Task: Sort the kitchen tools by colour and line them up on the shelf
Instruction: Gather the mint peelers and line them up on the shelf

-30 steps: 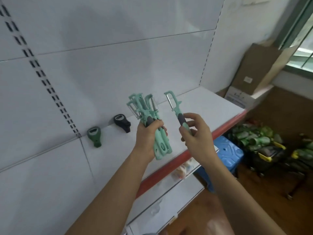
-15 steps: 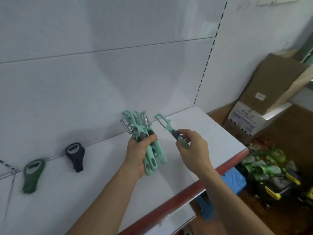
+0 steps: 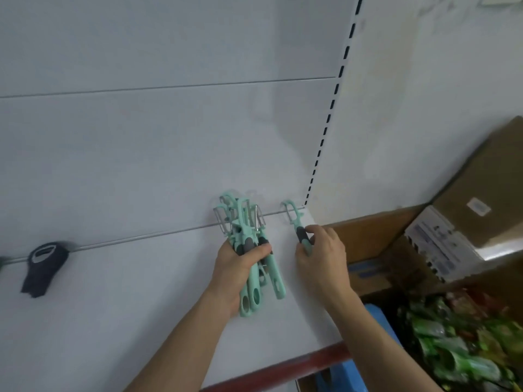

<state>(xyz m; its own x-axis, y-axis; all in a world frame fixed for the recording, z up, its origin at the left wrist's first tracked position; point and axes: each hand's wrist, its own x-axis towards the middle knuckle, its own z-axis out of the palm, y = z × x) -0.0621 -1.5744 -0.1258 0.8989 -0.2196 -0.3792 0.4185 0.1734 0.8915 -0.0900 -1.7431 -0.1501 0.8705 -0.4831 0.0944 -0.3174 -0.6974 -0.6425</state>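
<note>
My left hand grips a bundle of several mint-green peelers with grey grips, heads pointing at the back panel, over the white shelf. My right hand pinches a single mint-green peeler by its grey grip. That peeler's head is at the shelf's far right back corner, and I cannot tell whether it touches the shelf. A black bottle opener leans against the back panel at the left. A sliver of a green tool shows at the left edge.
The shelf has a red front edge and ends at a slotted upright on the right. Cardboard boxes stand right of the shelf. Below are a blue plastic object and green packets.
The view swung right and closer to the shelf. My right hand carried the single peeler to the shelf's back right corner. My left hand lowered the bundle toward the shelf.
</note>
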